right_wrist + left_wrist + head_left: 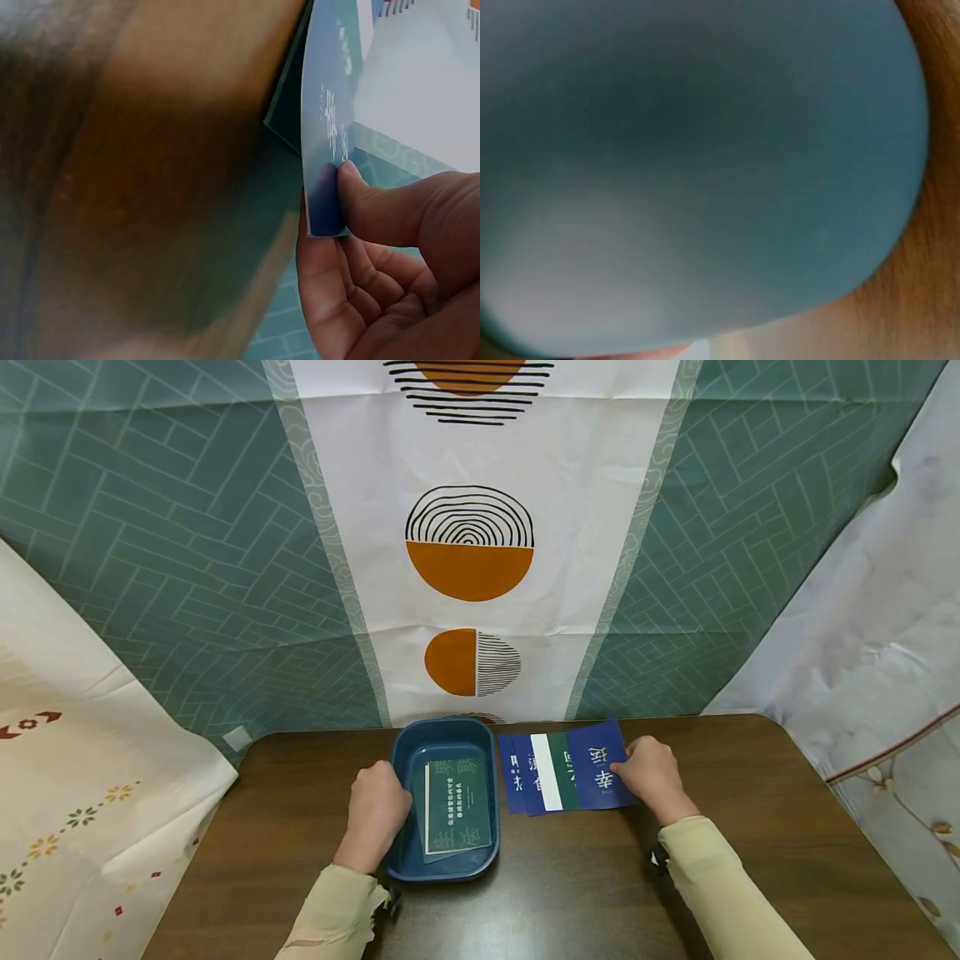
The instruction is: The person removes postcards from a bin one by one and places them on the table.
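In the head view my left hand (pixel 377 806) grips the left rim of a blue plastic tray (pixel 493 793). Green cards with white characters (pixel 468 814) lie stacked inside it. The tray's outer wall (pixel 727 210) nearly fills the left wrist view, hiding most of the hand. To the right of the tray, my right hand (pixel 656 775) pinches the edge of a dark blue card (pixel 592 789) with white characters. Other blue, white and green cards (pixel 536 777) spread out leftward from it, overlapping. The right wrist view shows the thumb on the card's face and fingers behind it.
A brown wooden table (pixel 570 885) bears the tray and cards. Behind it hangs a green and white patterned cloth (pixel 480 460). Pale cloths hang at the left (pixel 82 760) and right (pixel 885 677).
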### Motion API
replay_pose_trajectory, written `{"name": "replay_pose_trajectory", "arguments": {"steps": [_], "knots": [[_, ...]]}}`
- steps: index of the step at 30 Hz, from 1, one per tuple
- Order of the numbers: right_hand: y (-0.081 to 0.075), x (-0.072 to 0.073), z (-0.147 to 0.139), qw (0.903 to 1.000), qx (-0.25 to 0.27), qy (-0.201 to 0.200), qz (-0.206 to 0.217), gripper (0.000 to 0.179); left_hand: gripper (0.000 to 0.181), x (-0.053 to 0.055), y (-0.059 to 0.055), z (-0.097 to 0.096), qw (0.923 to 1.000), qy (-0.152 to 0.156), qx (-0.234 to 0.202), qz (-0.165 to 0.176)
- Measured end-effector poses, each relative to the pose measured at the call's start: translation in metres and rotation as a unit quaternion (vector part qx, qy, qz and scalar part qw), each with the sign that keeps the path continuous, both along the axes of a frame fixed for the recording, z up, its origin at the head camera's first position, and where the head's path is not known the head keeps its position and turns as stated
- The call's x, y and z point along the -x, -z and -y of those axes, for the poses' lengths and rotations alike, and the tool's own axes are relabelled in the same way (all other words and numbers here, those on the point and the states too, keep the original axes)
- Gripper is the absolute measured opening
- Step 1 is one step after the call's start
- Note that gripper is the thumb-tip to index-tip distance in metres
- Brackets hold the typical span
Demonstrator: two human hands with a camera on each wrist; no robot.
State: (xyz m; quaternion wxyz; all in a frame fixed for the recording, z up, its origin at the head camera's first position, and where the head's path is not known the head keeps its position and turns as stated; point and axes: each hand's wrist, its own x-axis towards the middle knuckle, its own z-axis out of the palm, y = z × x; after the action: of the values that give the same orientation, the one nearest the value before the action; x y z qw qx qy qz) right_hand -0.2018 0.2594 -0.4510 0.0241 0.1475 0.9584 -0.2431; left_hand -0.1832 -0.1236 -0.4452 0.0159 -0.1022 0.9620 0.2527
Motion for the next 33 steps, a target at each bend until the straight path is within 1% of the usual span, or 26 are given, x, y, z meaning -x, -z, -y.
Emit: {"name": "replay_pose_trajectory", "arguments": {"steps": [5, 12, 23, 27, 29, 31, 33], "knots": [[0.005, 0.001, 0.000, 0.9997, -0.022, 0.001, 0.008, 0.037, 0.019, 0.000, 0.000, -0.001, 1.0000, 0.000, 0.002, -0.006], [0.010, 0.001, 0.000, 0.9993, -0.036, 0.006, 0.011, 0.038, 0.018, -0.001, 0.000, -0.001, 0.9998, 0.002, 0.000, -0.019], [0.012, -0.002, 0.001, 0.9986, -0.049, 0.010, 0.018, 0.048, 0.019, -0.004, 0.002, 0.000, 0.9999, 0.002, 0.004, -0.016], [0.011, -0.003, 0.000, 0.9987, -0.045, 0.011, 0.021, 0.048, 0.018, -0.003, 0.002, -0.001, 0.9997, 0.003, 0.009, -0.021], [0.010, -0.003, -0.001, 0.9988, -0.043, 0.015, 0.020, 0.045, 0.018, -0.003, 0.001, -0.002, 0.9996, 0.003, 0.011, -0.026], [0.008, -0.003, 0.000, 0.9988, -0.043, 0.019, 0.011, 0.041, 0.018, -0.003, 0.000, -0.002, 0.9995, 0.003, 0.010, -0.030], [0.005, -0.003, 0.001, 0.9988, -0.044, 0.020, -0.007, 0.039, 0.017, -0.003, 0.000, -0.002, 0.9993, 0.003, 0.010, -0.035]]}}
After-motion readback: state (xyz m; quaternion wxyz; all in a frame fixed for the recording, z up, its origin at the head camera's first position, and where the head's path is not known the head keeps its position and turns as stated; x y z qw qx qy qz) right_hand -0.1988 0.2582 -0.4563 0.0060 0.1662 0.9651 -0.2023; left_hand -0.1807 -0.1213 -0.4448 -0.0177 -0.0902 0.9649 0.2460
